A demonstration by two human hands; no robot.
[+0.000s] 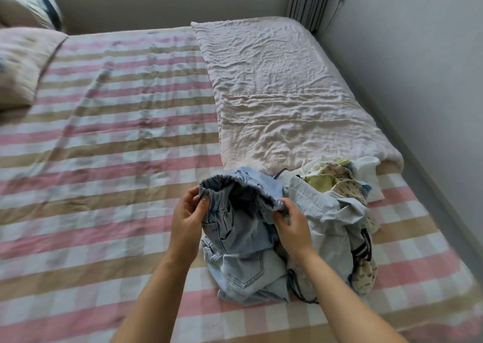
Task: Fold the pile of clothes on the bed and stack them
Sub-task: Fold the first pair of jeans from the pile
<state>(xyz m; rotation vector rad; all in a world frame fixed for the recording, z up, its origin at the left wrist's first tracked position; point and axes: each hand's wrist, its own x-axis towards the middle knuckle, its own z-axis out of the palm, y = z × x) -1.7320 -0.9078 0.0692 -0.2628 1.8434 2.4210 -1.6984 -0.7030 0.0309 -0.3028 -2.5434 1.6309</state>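
A loose pile of clothes (337, 212) lies on the near right part of the bed (104, 133). On its left side sit light blue denim jeans (240, 267) with an elastic waistband raised toward me. My left hand (187, 221) pinches the left end of that waistband. My right hand (291, 223) grips its right end, so the waist opening gapes between them. Behind and to the right, the pile holds a pale blue garment, yellow-green and patterned small pieces (332, 178) and something white.
The bed has a pink, tan and white checked sheet. A wrinkled pale pink quilt (282, 94) lies folded along the far right side, touching the pile. Pillows (23, 63) sit at the far left. A wall and a radiator (308, 0) border the right.
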